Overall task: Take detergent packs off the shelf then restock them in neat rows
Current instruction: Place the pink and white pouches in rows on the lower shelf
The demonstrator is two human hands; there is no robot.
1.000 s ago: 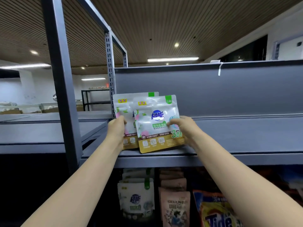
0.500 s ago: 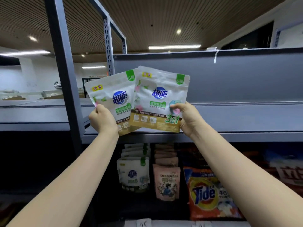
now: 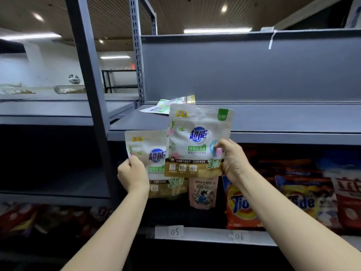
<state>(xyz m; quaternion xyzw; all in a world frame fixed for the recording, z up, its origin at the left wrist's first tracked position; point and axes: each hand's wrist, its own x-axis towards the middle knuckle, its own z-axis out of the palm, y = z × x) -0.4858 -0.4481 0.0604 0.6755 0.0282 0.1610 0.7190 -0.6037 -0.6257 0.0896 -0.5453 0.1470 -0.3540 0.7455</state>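
Your left hand (image 3: 132, 174) grips one detergent pack (image 3: 154, 153) and your right hand (image 3: 232, 159) pinches another pack (image 3: 197, 137), both upright before the grey shelf (image 3: 273, 122).

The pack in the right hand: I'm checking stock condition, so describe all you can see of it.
The pack in the right hand is a glossy white pouch with a gold bottom band, blue logo, green corner tag and "3 in 1" print. Held upright before the shelf edge, it overlaps the left hand's pack. The right hand pinches its right edge.
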